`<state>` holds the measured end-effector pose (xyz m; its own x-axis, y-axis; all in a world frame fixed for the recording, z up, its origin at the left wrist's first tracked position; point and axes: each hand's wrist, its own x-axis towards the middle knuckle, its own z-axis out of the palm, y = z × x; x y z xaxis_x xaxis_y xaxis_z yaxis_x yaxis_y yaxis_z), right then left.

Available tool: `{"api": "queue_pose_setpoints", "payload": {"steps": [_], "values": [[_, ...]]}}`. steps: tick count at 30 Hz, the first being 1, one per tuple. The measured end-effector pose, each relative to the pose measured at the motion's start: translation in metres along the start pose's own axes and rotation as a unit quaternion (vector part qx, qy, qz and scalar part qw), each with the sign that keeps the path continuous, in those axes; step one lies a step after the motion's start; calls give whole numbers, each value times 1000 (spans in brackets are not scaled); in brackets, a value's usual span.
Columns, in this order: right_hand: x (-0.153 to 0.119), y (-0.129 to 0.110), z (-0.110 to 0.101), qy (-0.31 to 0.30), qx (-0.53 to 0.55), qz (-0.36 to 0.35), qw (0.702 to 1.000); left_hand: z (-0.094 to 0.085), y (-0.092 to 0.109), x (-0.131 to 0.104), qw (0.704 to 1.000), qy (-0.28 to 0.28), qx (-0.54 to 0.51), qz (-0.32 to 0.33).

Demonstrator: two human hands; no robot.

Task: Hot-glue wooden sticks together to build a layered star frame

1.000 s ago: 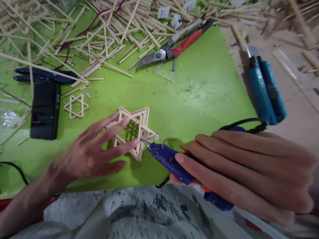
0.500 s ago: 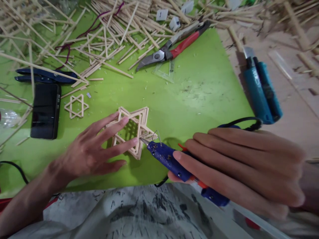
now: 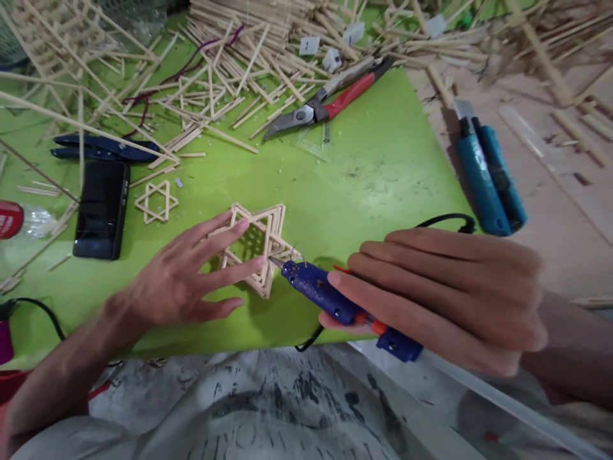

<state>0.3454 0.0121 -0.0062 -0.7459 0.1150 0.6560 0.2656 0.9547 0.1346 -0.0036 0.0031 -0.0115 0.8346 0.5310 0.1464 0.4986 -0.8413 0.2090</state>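
A layered six-pointed star of thin wooden sticks (image 3: 278, 220) lies on the green tabletop in front of me. My left hand (image 3: 179, 281) rests over its left side with fingers spread, the fingertips touching the sticks. Closed around a blue hot glue gun (image 3: 311, 287) is my right hand (image 3: 445, 294). The gun's metal nozzle points left and meets the star near its right inner corner; whether glue is coming out I cannot tell. A clear glue stick trails from the gun's rear. Part of the star is hidden under my left fingers.
A smaller stick star (image 3: 156, 202) lies beside a black phone (image 3: 101, 211) and dark blue pliers (image 3: 105, 148). Red-handled pruning shears (image 3: 330, 102) sit before heaped wooden sticks (image 3: 244, 57). Teal utility knives (image 3: 491, 176) rest at the right. A red cap (image 3: 9, 219) is at the left.
The camera view has shifted slightly, bringing a red cap into sight at the left. Both hands keep nearly the same pose, with the nozzle still at the star's right inner corner.
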Motion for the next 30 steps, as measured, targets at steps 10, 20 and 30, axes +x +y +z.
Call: {"api": "queue_pose_setpoints", "payload": {"steps": [10, 20, 30], "values": [[2, 5, -1, -40, 39, 29, 998, -1, 0, -1, 1000, -2, -2, -6], [4, 6, 0, -32, 23, 28, 999, 1, 0, -1, 1000, 2, -2, -7], [-3, 11, 18, 51, 1, 1, 999, -1, 2, 0, 1000, 14, 6, 0]]}}
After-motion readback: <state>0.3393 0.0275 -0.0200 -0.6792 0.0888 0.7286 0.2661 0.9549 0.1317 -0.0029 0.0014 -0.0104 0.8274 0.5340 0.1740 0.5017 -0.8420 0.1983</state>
